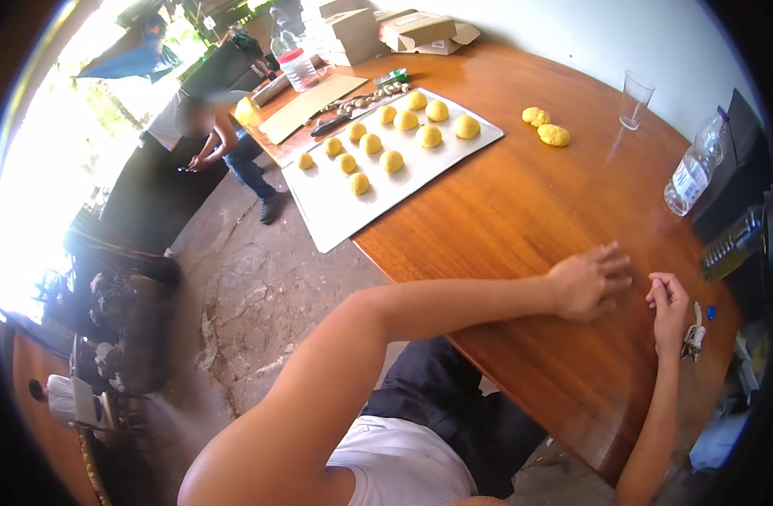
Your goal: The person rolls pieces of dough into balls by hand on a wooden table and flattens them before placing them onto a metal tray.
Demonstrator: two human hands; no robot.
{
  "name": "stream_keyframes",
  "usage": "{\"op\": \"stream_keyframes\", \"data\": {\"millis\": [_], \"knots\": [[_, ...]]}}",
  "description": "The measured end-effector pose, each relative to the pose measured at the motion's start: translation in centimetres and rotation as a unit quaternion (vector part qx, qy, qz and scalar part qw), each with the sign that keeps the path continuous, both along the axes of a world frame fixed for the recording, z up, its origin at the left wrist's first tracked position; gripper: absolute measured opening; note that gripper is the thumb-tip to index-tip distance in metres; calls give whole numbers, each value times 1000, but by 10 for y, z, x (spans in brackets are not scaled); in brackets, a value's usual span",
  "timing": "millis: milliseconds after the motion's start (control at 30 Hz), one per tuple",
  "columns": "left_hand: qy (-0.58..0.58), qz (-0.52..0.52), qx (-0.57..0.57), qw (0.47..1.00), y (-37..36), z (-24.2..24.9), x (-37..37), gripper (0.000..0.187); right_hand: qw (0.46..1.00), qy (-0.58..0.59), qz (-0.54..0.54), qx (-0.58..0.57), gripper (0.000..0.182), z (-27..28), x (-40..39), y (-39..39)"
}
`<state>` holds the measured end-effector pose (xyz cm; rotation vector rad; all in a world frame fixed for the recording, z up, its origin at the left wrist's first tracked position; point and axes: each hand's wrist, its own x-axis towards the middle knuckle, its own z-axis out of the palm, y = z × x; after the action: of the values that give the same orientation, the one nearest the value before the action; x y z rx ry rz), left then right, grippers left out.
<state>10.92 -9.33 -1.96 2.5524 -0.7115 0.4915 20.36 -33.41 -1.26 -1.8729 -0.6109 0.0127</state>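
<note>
Our left hand (587, 283) lies flat on the wooden table (521, 211), fingers spread slightly and pressed down, probably rolling something beneath the palm, though we cannot see what. Just beside it our right hand (669, 305) has its fingertips drawn together in a light pinch; whether a crumb of dough sits between them we cannot tell. We judge this to be the shaping step. Two loose dough lumps (547, 126) wait on the table beyond our hands, well apart from them. Farther along the table, the baking tray (336, 211) carries rows of finished dough balls (392, 160). Next we would need to lift the shaped piece gently and carry it across to the tray.
</note>
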Motion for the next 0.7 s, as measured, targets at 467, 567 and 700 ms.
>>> {"op": "stream_keyframes", "data": {"millis": [467,567,700], "knots": [[49,-3,-232,972,7,24,-51,51,1000,-3,3,-14,14,6,-4,0],[56,20,-228,972,0,26,-54,54,1000,-4,-1,-7,14,6,-6,2],[90,53,-232,967,3,19,-45,46,1000,-4,9,-1,13,8,-6,2]]}}
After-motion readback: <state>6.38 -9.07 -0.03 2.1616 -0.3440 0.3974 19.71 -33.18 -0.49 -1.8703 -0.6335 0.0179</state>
